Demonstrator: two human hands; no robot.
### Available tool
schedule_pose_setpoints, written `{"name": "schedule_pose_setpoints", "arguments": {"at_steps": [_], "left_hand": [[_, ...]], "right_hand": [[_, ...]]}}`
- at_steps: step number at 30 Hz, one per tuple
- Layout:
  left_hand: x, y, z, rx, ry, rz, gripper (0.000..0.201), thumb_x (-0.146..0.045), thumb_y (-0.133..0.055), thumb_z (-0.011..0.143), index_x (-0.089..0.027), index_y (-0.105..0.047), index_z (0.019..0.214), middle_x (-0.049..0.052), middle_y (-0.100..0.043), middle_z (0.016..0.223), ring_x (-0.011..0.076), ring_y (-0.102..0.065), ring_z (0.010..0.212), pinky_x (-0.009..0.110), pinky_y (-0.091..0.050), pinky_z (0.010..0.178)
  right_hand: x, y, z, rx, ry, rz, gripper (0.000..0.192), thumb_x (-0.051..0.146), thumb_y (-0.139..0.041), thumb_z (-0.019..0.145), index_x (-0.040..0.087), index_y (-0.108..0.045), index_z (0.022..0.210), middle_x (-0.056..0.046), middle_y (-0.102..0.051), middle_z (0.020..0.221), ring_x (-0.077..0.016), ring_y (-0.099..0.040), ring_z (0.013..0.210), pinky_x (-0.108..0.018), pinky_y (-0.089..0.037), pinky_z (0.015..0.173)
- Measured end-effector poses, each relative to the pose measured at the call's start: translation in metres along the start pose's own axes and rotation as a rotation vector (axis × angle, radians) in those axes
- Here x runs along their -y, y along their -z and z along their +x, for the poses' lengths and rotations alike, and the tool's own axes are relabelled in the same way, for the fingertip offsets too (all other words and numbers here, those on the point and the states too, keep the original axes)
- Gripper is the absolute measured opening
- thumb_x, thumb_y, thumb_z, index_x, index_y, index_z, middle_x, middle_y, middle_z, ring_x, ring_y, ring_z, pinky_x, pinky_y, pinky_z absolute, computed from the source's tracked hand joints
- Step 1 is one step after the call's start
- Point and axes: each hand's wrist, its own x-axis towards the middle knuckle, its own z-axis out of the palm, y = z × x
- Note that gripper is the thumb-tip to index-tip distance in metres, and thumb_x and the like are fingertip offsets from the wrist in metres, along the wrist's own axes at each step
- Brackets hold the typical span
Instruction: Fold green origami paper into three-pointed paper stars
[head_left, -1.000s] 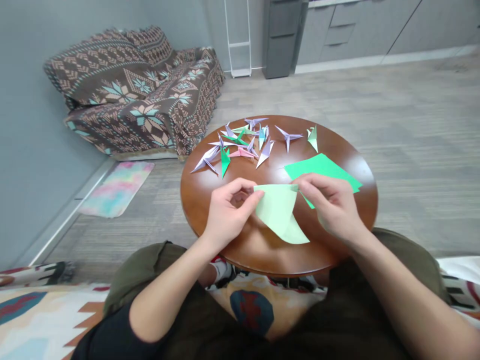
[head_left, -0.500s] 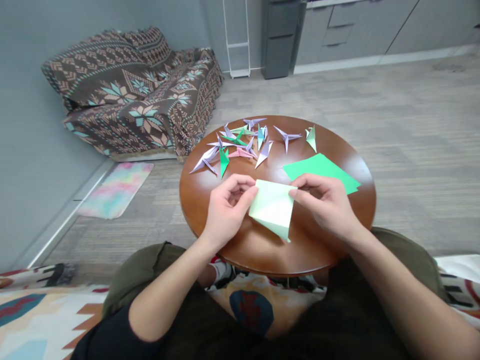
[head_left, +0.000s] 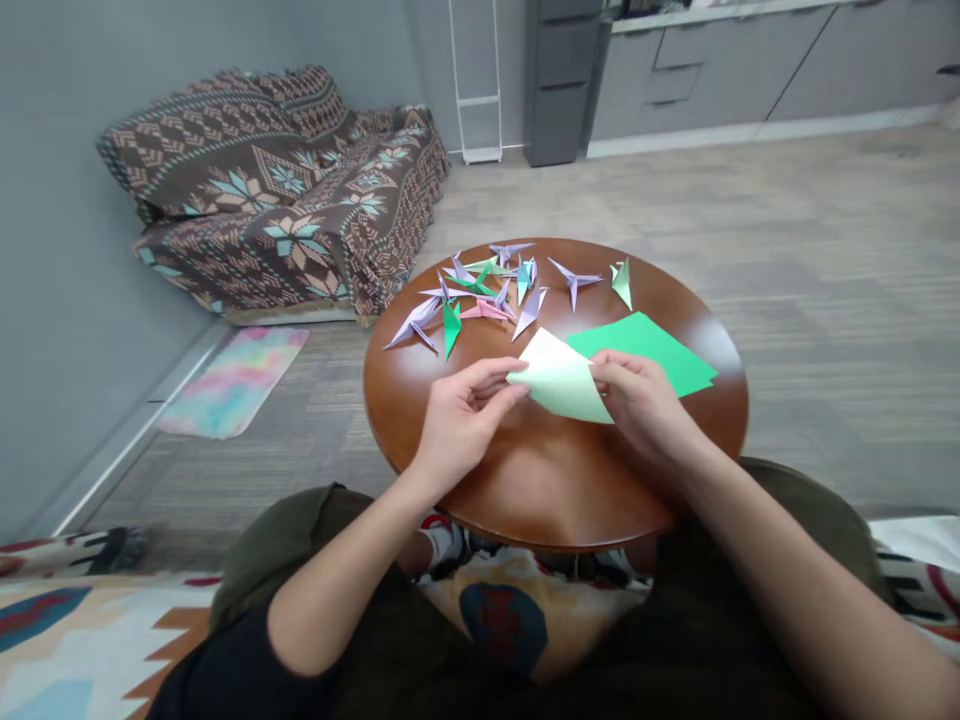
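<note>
Head view: pale green paper (head_left: pixel 562 385) pinched between both hands' fingers (head_left: pixel 517 378).

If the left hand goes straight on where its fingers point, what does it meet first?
Probably the right hand, just past the pale green paper that the left hand pinches; depth is unclear.

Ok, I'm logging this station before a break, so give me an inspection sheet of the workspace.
Surface: round wooden table, glossy.
Job's things: light green paper sheet, pinched by left hand and right hand.
Clutter: folded paper cranes clustered at the far edge; darker green paper sheets lying flat.
Hands: both gripping the sheet's edges.
Cables: nothing seen.
Surroundings: patterned sofa, pastel mat, grey cabinets.
</note>
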Motion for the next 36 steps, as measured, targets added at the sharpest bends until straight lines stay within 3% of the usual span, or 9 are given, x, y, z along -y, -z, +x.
{"name": "schedule_pose_setpoints", "arguments": {"at_steps": [6, 9, 11, 15, 18, 21, 27, 31, 36], "left_hand": [[0.002, 0.002, 0.004, -0.153, 0.038, -0.059, 0.025, -0.035, -0.087, 0.081, -0.014, -0.078, 0.090, 0.006, -0.082, 0.086, 0.0193, -0.079, 0.076, 0.031, -0.070, 0.075], [0.002, 0.002, 0.006, -0.183, 0.070, -0.086, 0.028, -0.038, -0.089, 0.078, -0.015, -0.076, 0.088, 0.005, -0.081, 0.085, 0.0192, -0.079, 0.077, 0.032, -0.069, 0.074], [0.002, 0.002, 0.005, -0.159, 0.062, -0.061, 0.031, -0.039, -0.090, 0.076, -0.015, -0.076, 0.087, 0.005, -0.081, 0.086, 0.0194, -0.078, 0.078, 0.032, -0.068, 0.077], [0.001, 0.001, 0.003, -0.017, 0.013, 0.044, 0.033, -0.047, -0.077, 0.089, -0.016, -0.072, 0.080, 0.006, -0.077, 0.081, 0.0187, -0.073, 0.079, 0.030, -0.062, 0.078], [0.003, 0.000, 0.004, -0.019, 0.021, -0.031, 0.028, -0.043, -0.076, 0.091, -0.018, -0.070, 0.101, 0.007, -0.077, 0.101, 0.0186, -0.073, 0.090, 0.030, -0.060, 0.084], [0.005, 0.001, 0.007, 0.031, 0.043, -0.115, 0.044, -0.036, -0.085, 0.084, -0.020, -0.067, 0.121, 0.008, -0.076, 0.109, 0.0190, -0.073, 0.097, 0.029, -0.058, 0.089], [0.002, -0.001, 0.004, 0.240, 0.182, -0.204, 0.036, -0.036, -0.092, 0.075, -0.015, -0.078, 0.101, 0.005, -0.078, 0.091, 0.0164, -0.069, 0.079, 0.026, -0.054, 0.074], [0.000, -0.003, 0.002, 0.229, 0.188, -0.155, 0.033, -0.033, -0.094, 0.073, -0.015, -0.080, 0.097, 0.002, -0.075, 0.082, 0.0142, -0.065, 0.070, 0.024, -0.049, 0.067], [0.000, -0.002, 0.001, 0.142, 0.095, -0.027, 0.022, -0.032, -0.086, 0.082, -0.015, -0.081, 0.095, 0.004, -0.078, 0.088, 0.0166, -0.067, 0.077, 0.027, -0.052, 0.076]], "right_hand": [[0.001, -0.003, -0.003, 0.104, 0.080, 0.072, 0.044, 0.067, -0.075, 0.084, 0.023, -0.071, 0.087, -0.005, -0.077, 0.085, -0.0231, -0.072, 0.081, -0.040, -0.061, 0.083], [-0.003, -0.010, -0.005, 0.196, 0.111, 0.018, 0.046, 0.060, -0.086, 0.078, 0.024, -0.073, 0.103, -0.006, -0.081, 0.101, -0.0241, -0.076, 0.094, -0.040, -0.060, 0.091], [-0.006, -0.015, -0.006, 0.157, 0.141, -0.038, 0.046, 0.049, -0.093, 0.072, 0.023, -0.073, 0.104, -0.005, -0.082, 0.102, -0.0227, -0.075, 0.094, -0.037, -0.060, 0.090], [-0.005, -0.014, -0.005, 0.049, 0.233, -0.073, 0.037, 0.051, -0.090, 0.076, 0.022, -0.068, 0.082, 0.001, -0.074, 0.077, -0.0159, -0.065, 0.068, -0.029, -0.054, 0.070], [0.001, -0.008, -0.008, 0.160, 0.267, -0.220, 0.030, 0.048, -0.082, 0.087, 0.021, -0.068, 0.085, 0.001, -0.070, 0.077, -0.0156, -0.062, 0.068, -0.028, -0.049, 0.067], [0.006, -0.004, -0.013, 0.300, 0.289, -0.402, 0.024, 0.042, -0.070, 0.098, 0.020, -0.069, 0.088, 0.000, -0.065, 0.078, -0.0149, -0.056, 0.070, -0.027, -0.044, 0.066], [0.006, -0.006, -0.018, 0.341, 0.373, -0.592, 0.027, 0.036, -0.060, 0.104, 0.019, -0.068, 0.085, -0.001, -0.064, 0.075, -0.0155, -0.054, 0.069, -0.028, -0.041, 0.064], [0.001, -0.009, -0.018, 0.321, 0.426, -0.632, 0.022, 0.034, -0.063, 0.103, 0.020, -0.067, 0.087, -0.002, -0.068, 0.079, -0.0167, -0.059, 0.072, -0.029, -0.045, 0.066], [0.001, -0.009, -0.019, 0.243, 0.522, -0.535, 0.013, 0.033, -0.067, 0.101, 0.022, -0.060, 0.096, -0.001, -0.065, 0.087, -0.0167, -0.063, 0.078, -0.029, -0.049, 0.072]]}}
